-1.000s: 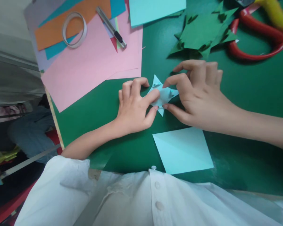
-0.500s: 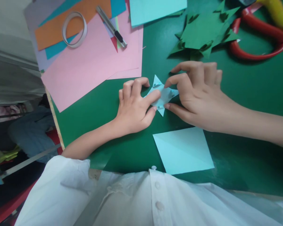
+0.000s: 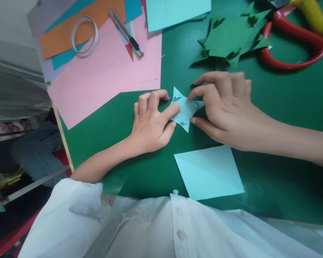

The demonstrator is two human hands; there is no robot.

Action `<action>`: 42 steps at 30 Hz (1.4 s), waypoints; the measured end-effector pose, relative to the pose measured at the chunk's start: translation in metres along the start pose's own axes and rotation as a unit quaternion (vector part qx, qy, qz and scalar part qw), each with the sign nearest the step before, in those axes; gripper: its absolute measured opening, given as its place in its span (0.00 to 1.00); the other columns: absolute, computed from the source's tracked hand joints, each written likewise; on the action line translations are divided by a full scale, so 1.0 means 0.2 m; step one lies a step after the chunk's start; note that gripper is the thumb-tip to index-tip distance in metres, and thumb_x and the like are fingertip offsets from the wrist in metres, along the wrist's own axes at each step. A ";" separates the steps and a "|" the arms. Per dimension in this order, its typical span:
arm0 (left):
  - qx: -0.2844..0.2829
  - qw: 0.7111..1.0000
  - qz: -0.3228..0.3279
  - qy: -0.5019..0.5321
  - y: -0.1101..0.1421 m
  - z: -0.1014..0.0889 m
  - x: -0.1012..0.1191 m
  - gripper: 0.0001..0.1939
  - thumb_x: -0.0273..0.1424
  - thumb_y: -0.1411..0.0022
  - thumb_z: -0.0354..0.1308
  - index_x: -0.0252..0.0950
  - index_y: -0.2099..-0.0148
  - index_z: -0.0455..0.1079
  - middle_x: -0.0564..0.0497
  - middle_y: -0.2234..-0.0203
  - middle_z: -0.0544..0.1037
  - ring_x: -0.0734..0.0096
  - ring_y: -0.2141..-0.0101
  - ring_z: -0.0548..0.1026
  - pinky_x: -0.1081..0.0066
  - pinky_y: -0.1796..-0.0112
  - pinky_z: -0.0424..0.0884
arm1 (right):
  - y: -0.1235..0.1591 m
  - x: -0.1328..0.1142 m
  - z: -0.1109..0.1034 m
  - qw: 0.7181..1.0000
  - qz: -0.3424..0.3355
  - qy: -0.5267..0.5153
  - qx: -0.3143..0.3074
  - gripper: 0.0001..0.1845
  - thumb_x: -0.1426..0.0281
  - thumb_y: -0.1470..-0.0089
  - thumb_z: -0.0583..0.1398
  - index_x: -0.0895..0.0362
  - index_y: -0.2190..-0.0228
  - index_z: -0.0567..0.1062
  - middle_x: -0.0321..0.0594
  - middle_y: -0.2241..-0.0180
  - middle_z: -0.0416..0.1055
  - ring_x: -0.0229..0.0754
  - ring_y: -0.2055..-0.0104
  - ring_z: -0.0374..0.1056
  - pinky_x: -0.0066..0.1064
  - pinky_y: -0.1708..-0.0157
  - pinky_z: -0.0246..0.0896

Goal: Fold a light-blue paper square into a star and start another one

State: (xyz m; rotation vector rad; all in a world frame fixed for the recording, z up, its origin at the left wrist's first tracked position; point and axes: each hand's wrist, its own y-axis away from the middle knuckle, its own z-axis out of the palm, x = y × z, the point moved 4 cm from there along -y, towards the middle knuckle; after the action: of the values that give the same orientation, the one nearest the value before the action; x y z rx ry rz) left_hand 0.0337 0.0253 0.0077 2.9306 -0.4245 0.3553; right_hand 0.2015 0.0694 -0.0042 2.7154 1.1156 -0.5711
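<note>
A small light-blue folded paper star (image 3: 187, 110) with pointed, curled-up corners lies on the green tabletop (image 3: 140, 168) between my hands. My left hand (image 3: 152, 120) holds its left side, the index finger pressing on top and the thumb at the lower edge. The other left fingers are bent. From the right, my right hand (image 3: 226, 109) has index finger and thumb on either side of the star's right point. Its remaining fingers are curled. Part of the left corner is hidden under my left fingers. Nearer my body rests a flat light-blue paper sheet (image 3: 210, 172).
Pink paper (image 3: 104, 71) covers the upper left, with a tape roll (image 3: 95, 37) and a cutter knife (image 3: 126, 32) on the stack. Beyond my hands are another light-blue sheet (image 3: 177, 14), green folded paper (image 3: 226, 36) and red-handled scissors (image 3: 266, 50).
The star has turned slightly between my fingers, its lower point shifting right and its upper point left. My left hand has moved slightly left.
</note>
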 end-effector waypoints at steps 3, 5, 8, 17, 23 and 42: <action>0.006 1.000 0.007 -0.001 0.00 0.00 0.00 0.15 0.35 0.39 0.55 0.45 0.49 0.70 0.43 0.44 0.63 0.48 0.45 0.57 0.54 0.51 0.57 | 0.00 0.00 0.00 1.000 0.001 0.002 0.010 0.21 0.60 0.40 0.53 0.59 0.49 0.61 0.56 0.43 0.57 0.62 0.45 0.56 0.52 0.55 0.56; 0.005 1.000 0.006 -0.004 0.00 0.00 0.00 0.15 0.35 0.39 0.55 0.45 0.49 0.70 0.43 0.43 0.64 0.48 0.45 0.57 0.54 0.51 0.57 | 0.00 0.00 0.00 1.000 0.003 0.001 0.017 0.21 0.61 0.40 0.54 0.57 0.48 0.61 0.54 0.43 0.58 0.61 0.44 0.56 0.50 0.54 0.55; 0.009 1.000 0.007 -0.008 0.01 0.00 0.00 0.15 0.35 0.39 0.54 0.45 0.49 0.70 0.43 0.43 0.64 0.49 0.46 0.57 0.54 0.51 0.57 | 0.01 0.00 0.00 1.000 0.007 -0.005 0.019 0.20 0.63 0.40 0.54 0.56 0.48 0.61 0.53 0.43 0.58 0.60 0.44 0.57 0.48 0.54 0.54; 0.035 0.999 0.036 -0.013 0.02 0.00 -0.01 0.13 0.38 0.36 0.53 0.42 0.50 0.69 0.42 0.43 0.65 0.51 0.47 0.61 0.55 0.50 0.58 | 0.00 0.02 0.00 0.998 -0.012 -0.021 0.061 0.21 0.63 0.43 0.54 0.57 0.49 0.63 0.52 0.47 0.63 0.58 0.48 0.59 0.46 0.55 0.53; 0.087 0.995 0.055 -0.011 0.01 0.00 -0.03 0.13 0.41 0.31 0.51 0.40 0.52 0.70 0.42 0.47 0.70 0.56 0.50 0.65 0.59 0.51 0.60 | 0.01 0.01 -0.01 0.994 -0.033 -0.037 0.102 0.19 0.63 0.42 0.54 0.57 0.50 0.64 0.51 0.50 0.65 0.56 0.48 0.61 0.44 0.55 0.54; 0.110 0.992 0.054 -0.024 -0.04 -0.02 -0.07 0.20 0.40 0.33 0.50 0.44 0.41 0.68 0.43 0.40 0.67 0.50 0.41 0.62 0.52 0.42 0.56 | 0.31 -0.36 0.08 0.957 -0.225 0.130 0.129 0.27 0.51 0.39 0.52 0.58 0.69 0.80 0.49 0.61 0.73 0.51 0.57 0.63 0.40 0.59 0.58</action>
State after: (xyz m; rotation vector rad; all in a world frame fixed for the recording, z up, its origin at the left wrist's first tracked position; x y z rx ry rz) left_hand 0.0232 0.0375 0.0063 3.1436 -0.5892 0.3683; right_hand 0.1934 -0.0248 0.0095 2.8166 1.8767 -0.4470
